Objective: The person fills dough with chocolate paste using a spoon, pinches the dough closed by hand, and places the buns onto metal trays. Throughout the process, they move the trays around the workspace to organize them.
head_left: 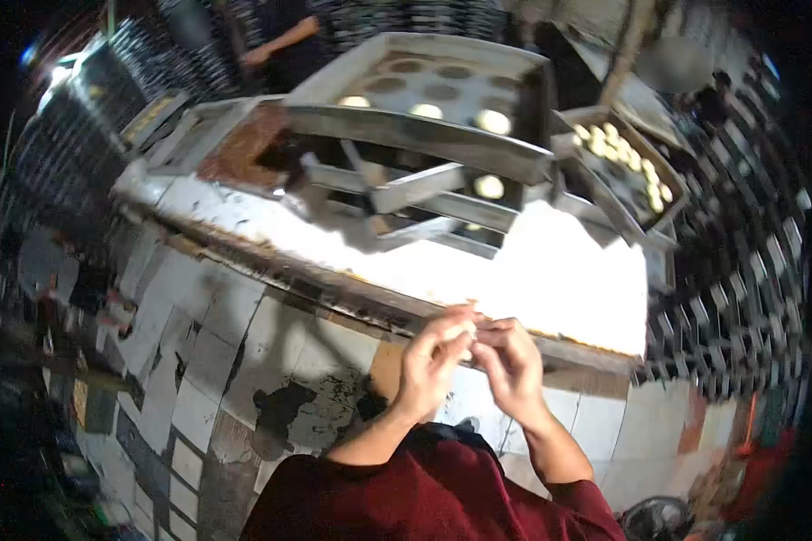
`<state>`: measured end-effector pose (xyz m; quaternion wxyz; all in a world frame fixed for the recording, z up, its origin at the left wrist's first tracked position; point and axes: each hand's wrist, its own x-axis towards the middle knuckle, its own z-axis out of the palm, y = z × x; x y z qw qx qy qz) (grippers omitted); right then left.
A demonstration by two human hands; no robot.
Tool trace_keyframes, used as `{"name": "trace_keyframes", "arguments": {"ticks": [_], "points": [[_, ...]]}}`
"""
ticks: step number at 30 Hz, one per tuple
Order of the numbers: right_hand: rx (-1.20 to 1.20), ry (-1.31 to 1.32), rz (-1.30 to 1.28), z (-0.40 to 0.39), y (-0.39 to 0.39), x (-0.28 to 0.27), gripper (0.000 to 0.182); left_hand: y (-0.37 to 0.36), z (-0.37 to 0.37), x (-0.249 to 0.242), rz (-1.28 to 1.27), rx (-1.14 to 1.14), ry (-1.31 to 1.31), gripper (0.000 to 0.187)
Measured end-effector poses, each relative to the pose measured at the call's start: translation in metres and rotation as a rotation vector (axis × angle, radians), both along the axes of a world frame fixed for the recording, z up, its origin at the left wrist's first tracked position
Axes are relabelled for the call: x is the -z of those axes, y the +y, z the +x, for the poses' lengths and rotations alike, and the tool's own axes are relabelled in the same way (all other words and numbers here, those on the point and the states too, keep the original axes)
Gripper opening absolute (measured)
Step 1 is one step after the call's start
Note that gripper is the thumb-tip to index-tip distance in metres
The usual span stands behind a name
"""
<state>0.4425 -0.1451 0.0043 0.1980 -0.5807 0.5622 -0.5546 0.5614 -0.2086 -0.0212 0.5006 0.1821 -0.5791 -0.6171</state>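
Close together in front of the table's edge, my left hand (431, 361) and my right hand (512, 365) meet at the fingertips. Between them is a small pale piece (468, 332), mostly hidden by the fingers. It looks like dough. Both hands are closed around it in a pinch. Beyond them, the white work surface (568, 275) is brightly lit. Pale round dough pieces (493, 122) lie in a large metal tray (537, 99) at the table's far side. One more round piece (489, 187) shows lower down among the metal trays.
At the right, another tray (677, 185) holds several pale pieces. Stacked trays (740, 298) stand along the right side. Another person's arm (284, 41) reaches in at the upper left. The table's worn edge (334, 293) runs in front of me above a tiled floor (189, 361).
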Motion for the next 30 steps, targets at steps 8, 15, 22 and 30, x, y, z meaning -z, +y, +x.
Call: {"name": "trace_keyframes", "arguments": {"ticks": [8,15,22,30], "points": [[0.081,-0.211,-0.049,-0.089,0.046,-0.021,0.016,0.048,-0.091,-0.028,-0.25,-0.016,-0.085,0.023],[-0.058,0.172,-0.177,-0.091,0.026,-0.027,0.013,0.023,-0.105,-0.04,0.285,-0.068,0.238,0.017],[0.174,-0.403,-0.51,-0.076,-0.069,-0.016,0.022,-0.022,-0.114,-0.036,0.002,-0.061,0.25,0.018],[0.16,0.575,-0.679,-0.068,-0.155,-0.086,0.034,-0.137,-0.088,-0.11,0.152,0.589,0.42,0.062]]}}
